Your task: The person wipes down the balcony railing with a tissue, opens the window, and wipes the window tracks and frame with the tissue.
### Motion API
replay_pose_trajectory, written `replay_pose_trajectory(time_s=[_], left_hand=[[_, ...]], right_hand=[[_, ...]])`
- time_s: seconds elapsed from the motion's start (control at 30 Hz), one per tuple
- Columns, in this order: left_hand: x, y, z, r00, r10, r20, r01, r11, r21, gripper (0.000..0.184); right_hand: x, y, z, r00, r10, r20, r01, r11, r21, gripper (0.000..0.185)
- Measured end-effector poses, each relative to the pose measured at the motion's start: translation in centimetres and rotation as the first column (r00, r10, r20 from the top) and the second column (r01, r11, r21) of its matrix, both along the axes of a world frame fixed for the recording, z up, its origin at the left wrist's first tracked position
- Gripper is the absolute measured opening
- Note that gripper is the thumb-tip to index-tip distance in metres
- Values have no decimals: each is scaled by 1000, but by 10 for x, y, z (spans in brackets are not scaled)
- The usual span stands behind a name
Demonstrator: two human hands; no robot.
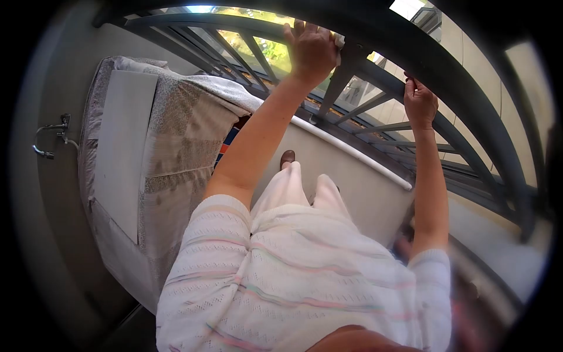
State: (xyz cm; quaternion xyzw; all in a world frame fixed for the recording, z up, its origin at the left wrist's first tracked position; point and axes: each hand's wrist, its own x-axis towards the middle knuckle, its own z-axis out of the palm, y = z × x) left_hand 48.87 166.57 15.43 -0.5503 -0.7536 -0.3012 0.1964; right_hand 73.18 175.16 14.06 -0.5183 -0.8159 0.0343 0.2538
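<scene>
My left hand is up at the dark metal railing, its fingers bent against a bar. A crumpled bit of white cloth pokes out at the hand's right side; the rest of it is hidden under the palm. Farther right, my right hand is closed around the railing's inner bar, fingertips showing above it. Both arms reach forward and up from my body.
A fabric-covered bulky object with a pale flat panel stands at the left. Behind it a metal tap juts from the wall. A white pipe runs low along the railing. My shoe is on the grey floor.
</scene>
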Motion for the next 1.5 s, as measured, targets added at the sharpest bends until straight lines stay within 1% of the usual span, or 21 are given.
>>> replay_pose_trajectory(time_s=[0.03, 0.07, 0.1, 0.13, 0.17, 0.23, 0.33, 0.43, 0.5, 0.63, 0.73, 0.83, 0.9, 0.97, 1.03, 1.1, 1.17, 1.23, 1.3, 1.37, 1.5], left_hand=[[-14, 3, -8, 999, 49, -22, -47, 997, 62, 21], [-27, 7, -15, 995, 92, -40, -87, 989, 120, 22], [-44, 2, -13, 986, 156, -58, -150, 984, 100, 23], [-70, -1, -18, 983, 119, -142, -95, 982, 163, 24], [-92, 0, -25, 943, 234, -235, -194, 965, 179, 24], [-110, -5, -18, 950, 252, -185, -234, 966, 112, 19], [-80, -8, -1, 974, 191, -122, -177, 977, 116, 13], [-36, -8, -4, 980, -167, 109, 157, 983, 98, 9], [-6, -10, -5, 948, -302, 101, 270, 929, 252, 8], [-4, -7, -8, 934, -330, 139, 294, 928, 229, 7], [-6, 6, -1, 964, -233, 126, 214, 966, 148, 9], [-7, 20, -2, 989, -121, 84, 125, 991, -46, 13], [0, 10, -7, 980, -168, 107, 139, 962, 235, 9], [-4, 0, -11, 974, -188, 124, 156, 960, 233, 4], [-11, -3, -11, 985, -170, 18, 160, 958, 239, 5], [-24, -7, -10, 997, -71, -34, 77, 971, 228, 5], [-52, -13, -8, 1000, 6, -18, 0, 941, 339, 5], [-95, -20, -13, 997, 66, 27, -71, 939, 336, 4], [-132, -26, -12, 995, 89, 38, -96, 937, 335, 4], [-168, -28, -14, 991, 125, 47, -133, 954, 270, 4], [-254, -33, -13, 974, 228, 8, -222, 936, 274, 5]], right_hand=[[0, 1, 3, 1000, -18, -2, 18, 1000, -24, 19], [1, 3, 0, 1000, 9, -13, -8, 1000, 29, 19], [0, 3, 1, 1000, -3, 5, 3, 1000, 29, 19], [0, 2, 1, 1000, -16, 26, 16, 1000, 24, 19], [-1, 0, 1, 999, -28, 44, 27, 999, 23, 19], [-5, -3, 6, 999, -28, 41, 27, 999, 24, 20], [-6, -2, 3, 999, -17, 46, 14, 997, 71, 21], [-7, -3, 6, 995, -34, 91, 31, 999, 41, 22], [-7, -3, 7, 993, -41, 107, 40, 999, 12, 22], [-10, -4, 12, 994, -30, 103, 32, 999, -13, 24], [-10, -5, 14, 995, -24, 92, 26, 1000, -14, 24], [-8, -6, 12, 997, -19, 76, 18, 1000, 7, 24], [-10, -4, 16, 997, -22, 68, 22, 1000, 8, 24], [-10, -8, 16, 998, -15, 62, 16, 1000, -22, 24], [-2, 3, 0, 998, 57, 6, -58, 996, 69, 23], [-1, -4, 8, 999, 5, 36, -5, 1000, -13, 24], [3, 0, 2, 995, 3, 95, -5, 1000, 21, 24], [3, -3, 7, 998, 56, 19, -57, 998, 34, 24], [1, -6, 12, 990, -28, 142, 35, 998, -47, 25], [-9, -16, 31, 985, -62, 164, 86, 985, -149, 26], [29, 16, -15, 1000, 19, 21, -19, 1000, -20, 28]])
